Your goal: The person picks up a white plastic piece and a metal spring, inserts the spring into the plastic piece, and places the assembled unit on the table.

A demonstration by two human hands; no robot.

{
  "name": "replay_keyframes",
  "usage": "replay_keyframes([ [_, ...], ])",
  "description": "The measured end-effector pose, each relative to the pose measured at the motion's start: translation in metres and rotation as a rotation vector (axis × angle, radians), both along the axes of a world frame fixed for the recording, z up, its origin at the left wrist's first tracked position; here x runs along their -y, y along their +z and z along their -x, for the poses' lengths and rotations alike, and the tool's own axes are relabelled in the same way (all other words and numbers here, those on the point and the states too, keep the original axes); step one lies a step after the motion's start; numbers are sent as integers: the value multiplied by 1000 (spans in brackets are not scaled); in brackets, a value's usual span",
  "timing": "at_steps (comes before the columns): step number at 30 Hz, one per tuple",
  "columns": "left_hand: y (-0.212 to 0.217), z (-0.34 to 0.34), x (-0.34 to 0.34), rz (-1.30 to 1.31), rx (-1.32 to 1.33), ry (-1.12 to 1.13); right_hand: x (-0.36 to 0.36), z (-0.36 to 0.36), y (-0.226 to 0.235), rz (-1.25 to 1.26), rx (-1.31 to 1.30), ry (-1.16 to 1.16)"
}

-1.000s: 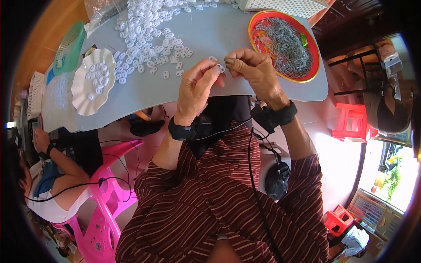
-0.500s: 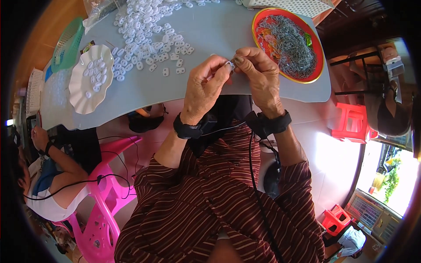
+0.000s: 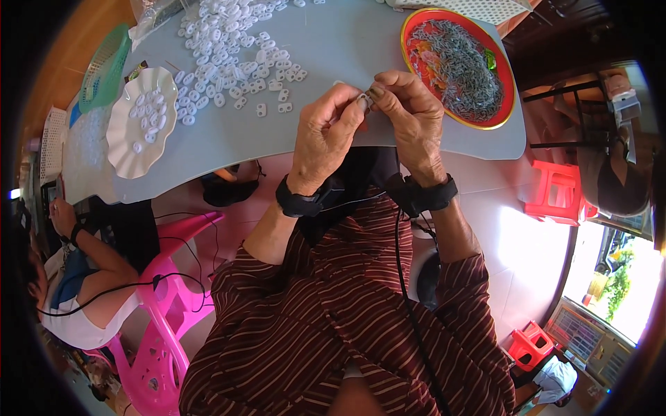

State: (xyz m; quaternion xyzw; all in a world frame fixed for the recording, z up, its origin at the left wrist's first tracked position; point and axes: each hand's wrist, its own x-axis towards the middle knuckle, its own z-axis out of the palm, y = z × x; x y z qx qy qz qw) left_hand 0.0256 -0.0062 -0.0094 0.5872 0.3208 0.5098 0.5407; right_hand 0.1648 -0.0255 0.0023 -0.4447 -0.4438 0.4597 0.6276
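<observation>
My left hand (image 3: 326,128) is pinched around a small white two-hole plastic piece (image 3: 363,102), held just above the table's near edge. Thumb and forefinger of my right hand (image 3: 415,119) press together right against that piece; whatever they grip is too small and covered to name. Beyond my hands lies a heap of similar white two-hole plastic pieces (image 3: 219,57), thinning out toward me. To the right, a red oval tray with a gold rim (image 3: 512,97) holds a mass of small grey metal pieces (image 3: 461,76).
A scalloped cream dish (image 3: 123,149) with several white pieces stands on the left of the grey table (image 3: 312,55), near a green basket (image 3: 104,69). Another person's hand (image 3: 64,218) shows at far left by a pink chair (image 3: 163,326). Red stools (image 3: 555,193) stand right.
My fingertips have shifted slightly against each other at the white plastic piece. Both hands stay in nearly the same place, and the table things look unchanged.
</observation>
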Motion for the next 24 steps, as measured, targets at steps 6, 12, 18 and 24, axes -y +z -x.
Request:
replay_keyframes([
  [6,-2,0,0,-55,-54,24,1,0,-3,-25,-30,19],
  [12,-3,2,-2,-43,-65,13,0,-5,2,0,92,41],
  [18,3,5,0,22,-47,-56,0,-11,4,34,206,114],
  [24,2,4,3,-78,-102,-26,4,-5,6,4,253,91],
])
